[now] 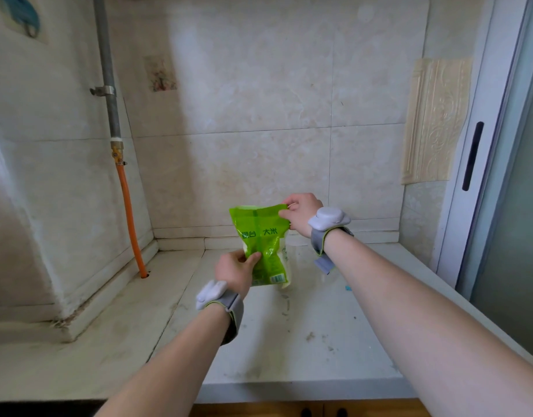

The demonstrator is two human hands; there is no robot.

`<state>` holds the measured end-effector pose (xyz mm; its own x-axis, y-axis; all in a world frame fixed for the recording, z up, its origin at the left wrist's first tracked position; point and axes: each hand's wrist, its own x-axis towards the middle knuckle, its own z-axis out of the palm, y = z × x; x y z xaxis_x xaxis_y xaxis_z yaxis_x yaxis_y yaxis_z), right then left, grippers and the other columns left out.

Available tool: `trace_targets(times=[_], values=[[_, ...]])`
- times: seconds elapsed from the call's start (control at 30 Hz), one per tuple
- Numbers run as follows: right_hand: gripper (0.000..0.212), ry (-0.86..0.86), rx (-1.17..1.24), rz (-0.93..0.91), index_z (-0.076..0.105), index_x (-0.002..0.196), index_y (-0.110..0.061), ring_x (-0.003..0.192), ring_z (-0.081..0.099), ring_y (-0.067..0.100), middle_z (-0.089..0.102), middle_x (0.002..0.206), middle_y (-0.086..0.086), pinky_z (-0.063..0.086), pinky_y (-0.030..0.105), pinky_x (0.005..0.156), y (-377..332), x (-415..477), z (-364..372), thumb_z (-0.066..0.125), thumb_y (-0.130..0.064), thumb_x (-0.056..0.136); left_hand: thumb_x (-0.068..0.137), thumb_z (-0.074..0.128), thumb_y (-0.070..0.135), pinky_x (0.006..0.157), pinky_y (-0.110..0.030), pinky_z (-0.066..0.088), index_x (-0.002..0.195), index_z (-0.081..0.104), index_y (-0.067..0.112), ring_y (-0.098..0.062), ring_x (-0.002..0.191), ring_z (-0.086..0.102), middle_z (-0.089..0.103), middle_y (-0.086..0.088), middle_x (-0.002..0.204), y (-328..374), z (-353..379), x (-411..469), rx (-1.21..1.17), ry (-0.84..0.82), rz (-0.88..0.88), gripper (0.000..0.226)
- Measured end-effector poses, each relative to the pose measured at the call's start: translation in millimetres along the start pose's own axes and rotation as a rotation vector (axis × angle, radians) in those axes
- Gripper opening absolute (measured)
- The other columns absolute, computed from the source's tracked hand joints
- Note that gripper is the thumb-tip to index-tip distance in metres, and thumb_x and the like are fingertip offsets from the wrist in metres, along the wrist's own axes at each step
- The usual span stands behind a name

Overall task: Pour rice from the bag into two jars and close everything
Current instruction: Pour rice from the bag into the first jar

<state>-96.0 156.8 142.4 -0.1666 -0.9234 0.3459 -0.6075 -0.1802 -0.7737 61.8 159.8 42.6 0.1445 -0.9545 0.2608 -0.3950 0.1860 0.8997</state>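
Observation:
A green rice bag (263, 242) with white lettering is held upright above the pale countertop (304, 335), near the back wall. My left hand (236, 270) grips its lower left side, thumb on the front. My right hand (301, 212) pinches the bag's top right corner. Both wrists carry grey bands with white devices. No jars are in view.
A grey pipe with an orange hose (131, 224) runs down the left corner into the counter. The tiled wall stands close behind the bag. A sliding door frame (472, 158) borders the right. A small blue scrap (347, 288) lies on the counter.

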Motion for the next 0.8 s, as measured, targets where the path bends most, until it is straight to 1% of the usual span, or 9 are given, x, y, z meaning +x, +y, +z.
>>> trace_targets(times=[0.07,0.17,0.27,0.4,0.47,0.53,0.57,0.7,0.8], values=[[0.025,-0.020,0.013,-0.003,0.070,0.105,-0.012,0.095,0.068,0.031,0.073,0.101,0.010,0.055,0.046,0.088,-0.7,6.1,11.4,0.067,-0.021,0.082,0.086,0.067,0.033,0.072,-0.035,0.057,0.088,0.074,0.014,-0.027,0.074,0.068,0.070,-0.003,0.074,-0.5,-9.5,8.1,0.043,0.048,0.000,0.021],[0.028,-0.024,0.031,0.006,0.069,0.110,-0.012,0.097,0.068,0.032,0.073,0.105,0.010,0.054,0.044,0.091,-1.3,11.2,26.9,0.067,-0.021,0.083,0.085,0.067,0.033,0.074,-0.038,0.057,0.090,0.074,0.013,-0.029,0.077,0.068,0.071,-0.005,0.077,-3.8,-18.5,21.6,0.035,0.093,-0.024,0.022],[0.031,-0.034,0.025,0.021,0.067,0.111,-0.002,0.098,0.067,0.037,0.073,0.105,0.015,0.052,0.047,0.091,-1.6,20.7,43.7,0.065,-0.016,0.084,0.088,0.064,0.035,0.070,-0.030,0.048,0.091,0.073,0.009,-0.030,0.084,0.066,0.073,-0.010,0.085,-3.3,-25.6,36.9,0.138,0.117,-0.008,0.028],[0.045,-0.075,0.053,0.058,0.057,0.130,-0.010,0.107,0.065,0.031,0.070,0.116,0.010,0.052,0.043,0.096,0.3,40.1,61.9,0.061,-0.014,0.085,0.088,0.063,0.037,0.075,-0.033,0.049,0.094,0.073,0.008,-0.033,0.089,0.065,0.073,-0.012,0.090,-5.8,-27.4,65.3,0.177,0.147,-0.020,0.031],[0.037,-0.081,0.017,0.061,0.062,0.122,-0.015,0.102,0.067,0.031,0.071,0.111,0.011,0.054,0.040,0.092,5.6,51.4,68.8,0.055,-0.014,0.086,0.088,0.063,0.036,0.071,-0.030,0.046,0.096,0.073,0.008,-0.032,0.089,0.065,0.073,-0.011,0.091,-9.1,-23.0,80.9,0.180,0.147,-0.021,0.030],[0.021,-0.100,-0.091,0.053,0.067,0.097,-0.020,0.091,0.067,0.032,0.073,0.098,0.012,0.053,0.032,0.081,9.3,59.1,71.1,0.049,-0.016,0.085,0.089,0.063,0.036,0.071,-0.028,0.045,0.097,0.073,0.009,-0.031,0.089,0.065,0.073,-0.010,0.092,-10.8,-17.5,92.6,0.182,0.147,-0.020,0.030],[0.020,-0.114,-0.132,0.059,0.067,0.093,-0.017,0.090,0.066,0.032,0.073,0.096,0.011,0.053,0.031,0.080,13.5,65.7,73.7,0.050,-0.018,0.085,0.089,0.063,0.036,0.072,-0.030,0.046,0.096,0.073,0.009,-0.032,0.089,0.064,0.073,-0.011,0.092,-14.2,-10.9,102.3,0.186,0.140,-0.027,0.030],[0.033,-0.194,-0.197,0.094,0.064,0.117,-0.012,0.105,0.064,0.032,0.069,0.113,0.009,0.051,0.036,0.094,29.1,85.6,82.7,0.056,-0.025,0.088,0.089,0.061,0.037,0.070,-0.033,0.045,0.090,0.071,0.004,-0.032,0.082,0.061,0.072,-0.014,0.087,-25.4,11.0,125.1,0.205,0.089,-0.054,0.034],[0.034,-0.230,-0.261,0.130,0.064,0.118,-0.007,0.106,0.064,0.033,0.068,0.114,0.011,0.050,0.034,0.092,43.8,103.0,85.2,0.054,-0.020,0.089,0.089,0.061,0.037,0.066,-0.031,0.042,0.088,0.069,0.004,-0.029,0.076,0.059,0.071,-0.014,0.086,-35.9,27.3,140.0,0.198,0.023,-0.097,0.034]])
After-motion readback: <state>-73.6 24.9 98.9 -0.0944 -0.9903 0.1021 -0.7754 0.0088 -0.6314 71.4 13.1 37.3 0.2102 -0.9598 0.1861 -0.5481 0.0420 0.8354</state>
